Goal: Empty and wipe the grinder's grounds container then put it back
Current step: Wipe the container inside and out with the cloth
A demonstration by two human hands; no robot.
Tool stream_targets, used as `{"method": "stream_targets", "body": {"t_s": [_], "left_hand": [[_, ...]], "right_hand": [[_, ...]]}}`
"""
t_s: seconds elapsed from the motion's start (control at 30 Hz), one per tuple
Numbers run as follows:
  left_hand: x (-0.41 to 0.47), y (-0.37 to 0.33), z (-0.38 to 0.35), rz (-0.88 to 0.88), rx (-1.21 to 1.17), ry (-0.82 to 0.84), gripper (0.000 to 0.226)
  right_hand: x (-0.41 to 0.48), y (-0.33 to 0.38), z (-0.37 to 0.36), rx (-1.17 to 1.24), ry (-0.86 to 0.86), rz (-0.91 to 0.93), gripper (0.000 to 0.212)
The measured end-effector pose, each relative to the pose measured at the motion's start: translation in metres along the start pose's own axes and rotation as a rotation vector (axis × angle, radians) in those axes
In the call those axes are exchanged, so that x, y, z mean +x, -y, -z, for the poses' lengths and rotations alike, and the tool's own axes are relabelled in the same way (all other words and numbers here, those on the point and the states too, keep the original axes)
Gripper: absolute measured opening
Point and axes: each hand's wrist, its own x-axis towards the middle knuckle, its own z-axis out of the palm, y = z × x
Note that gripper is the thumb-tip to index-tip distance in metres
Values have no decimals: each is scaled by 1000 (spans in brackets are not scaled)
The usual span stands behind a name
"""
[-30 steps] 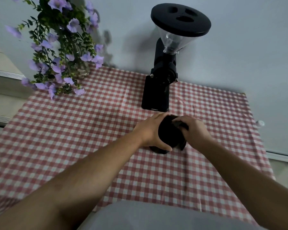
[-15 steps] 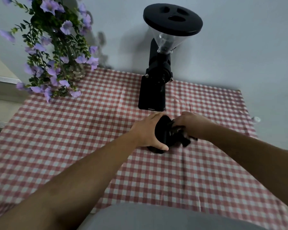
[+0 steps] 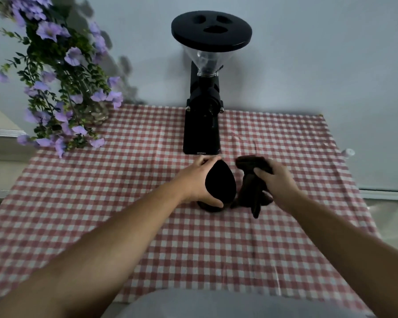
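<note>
Black container (image 3: 220, 182) within left grip (image 3: 197, 180).

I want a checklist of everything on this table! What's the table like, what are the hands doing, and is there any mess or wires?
Surface: red-and-white checked tablecloth, creased, no spills seen.
Job's things: black grounds container tilted with its mouth toward the camera, out of the black grinder, which stands upright at the back by the wall; dark cloth beside the container, outside it.
Clutter: vase of purple flowers at the back left.
Grippers: left hand holds the container; right hand holds the cloth.
Cables: nothing seen.
Surroundings: plain pale wall behind; small white object off the cloth's right edge, too small to tell.
</note>
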Motion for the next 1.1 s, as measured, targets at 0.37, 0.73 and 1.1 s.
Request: {"method": "stream_targets", "body": {"t_s": [0.37, 0.73, 1.1], "left_hand": [[-8, -6, -7, 27, -43, -92, 125], [-5, -17, 16, 60, 244, 80, 138], [-1, -24, -11, 153, 422, -118, 133]], "right_hand": [[8, -9, -30, 33, -3, 18, 22], [0, -17, -18, -27, 92, 54, 18], [-2, -17, -27, 31, -19, 39, 23]]}}
